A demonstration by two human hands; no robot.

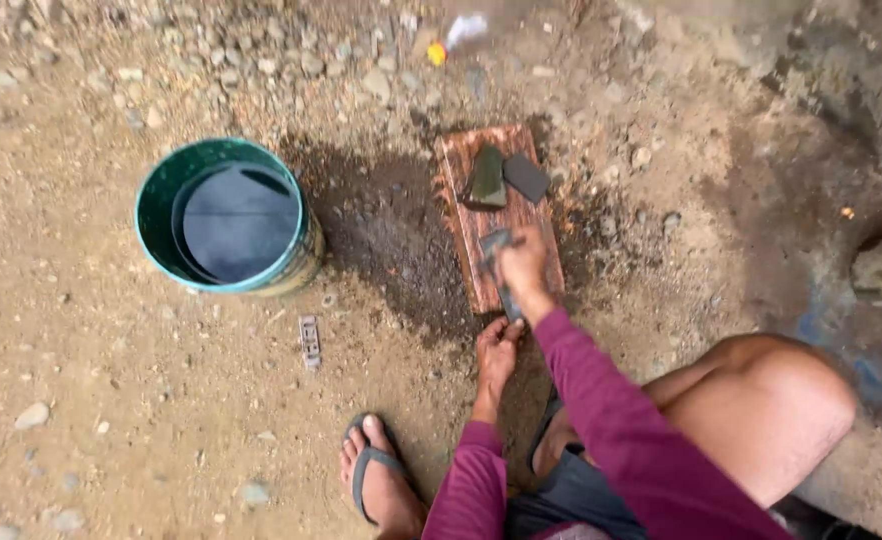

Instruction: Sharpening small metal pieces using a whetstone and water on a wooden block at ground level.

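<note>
Nearest the camera, a bare foot in a grey sandal (pixel 379 480) is planted on the dirt ground (pixel 111 400), and a bent knee (pixel 771 400) sits off to the right. Two maroon sleeves (pixel 601 400) run forward from the body.

Moving up, the left hand (pixel 496 350) is down low at the near end of the board (pixel 501 215), fingers curled. It looks clenched around the near end of a dark blade (pixel 501 275), probably the handle, though the grip is too small and shadowed to be sure.

Just beyond it, the right hand (pixel 524 265) is pressed flat on top of the blade, fingers bearing down rather than wrapped, so no closed grip there. The blade lies on the board with its long axis running away from the person, roughly along the board's length, tilted a little to the left. The handle end points back toward the left hand, and the far tip sits under and just past the right hand. The right hand is the nearer one to the working end.

Further up the board, two dark flat stones (pixel 506 178) lie side by side, touching, well clear of both hands. The soil around the board is dark and wet.

Off to the left, apart from the board, stands a green bucket (pixel 229 215) holding water. A small grey bit (pixel 309 340) lies on the ground between bucket and foot.
</note>
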